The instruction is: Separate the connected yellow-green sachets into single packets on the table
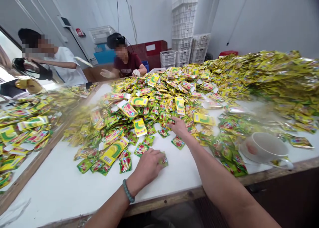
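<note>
My left hand point(149, 165), with a beaded bracelet point(128, 190) at its wrist, is low over the white table. Its fingers are closed on a small green packet point(163, 159) that sticks out to the right. Further forward, my right hand point(178, 126) reaches into the near edge of the heap, its fingertips bent together at a green packet point(165, 117). Just below it lies a loose green packet point(177, 142) with red print. Yellow flat boxes point(140, 127) and more green packets point(141, 149) lie ahead of my left hand.
A big heap of yellow packets point(269, 72) rises at the right. A white mug point(264, 148) stands near the front edge. A wooden strip point(50, 148) divides the table at left. Two people point(128, 63) work across it. White crates point(183, 25) are stacked behind.
</note>
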Demonstrator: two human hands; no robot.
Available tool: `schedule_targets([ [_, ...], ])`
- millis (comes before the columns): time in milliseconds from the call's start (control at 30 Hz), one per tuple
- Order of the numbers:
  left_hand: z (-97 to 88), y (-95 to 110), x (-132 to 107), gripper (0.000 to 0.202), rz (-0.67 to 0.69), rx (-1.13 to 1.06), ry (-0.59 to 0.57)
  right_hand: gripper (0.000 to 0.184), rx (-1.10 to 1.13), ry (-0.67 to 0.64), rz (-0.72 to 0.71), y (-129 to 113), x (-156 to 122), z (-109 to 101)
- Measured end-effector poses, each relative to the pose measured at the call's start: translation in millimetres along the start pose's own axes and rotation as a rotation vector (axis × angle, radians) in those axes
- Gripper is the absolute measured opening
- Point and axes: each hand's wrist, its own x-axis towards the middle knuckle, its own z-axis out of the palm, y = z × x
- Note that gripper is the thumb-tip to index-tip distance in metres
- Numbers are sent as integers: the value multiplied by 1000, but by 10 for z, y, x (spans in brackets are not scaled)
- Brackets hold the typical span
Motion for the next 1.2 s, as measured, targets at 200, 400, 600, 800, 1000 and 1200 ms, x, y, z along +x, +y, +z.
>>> schedule_targets([
  [200, -302, -194, -160, 19, -253, 26, -130, 32, 72, -258, -117, -140, -113, 20],
  [400, -239, -243, -107, 27, -323, -20, -23, 21, -231, -22, -134, -54, -24, -44],
  [600, -210, -349, 29, 18, -341, -142, 200, 16, -232, -159, -141, -89, -119, 84],
  [800, -286, -408, 227, 19, -455, -89, 345, 17, -194, -243, -133, -220, -168, 75],
  [1000, -157, -348, 546, 25, -341, 196, 318, 20, -159, -187, -25, -309, -186, 2],
  [1200, -10, -411, 696, 14, -371, 129, 325, 28, 65, -201, -90, -276, -233, -3],
])
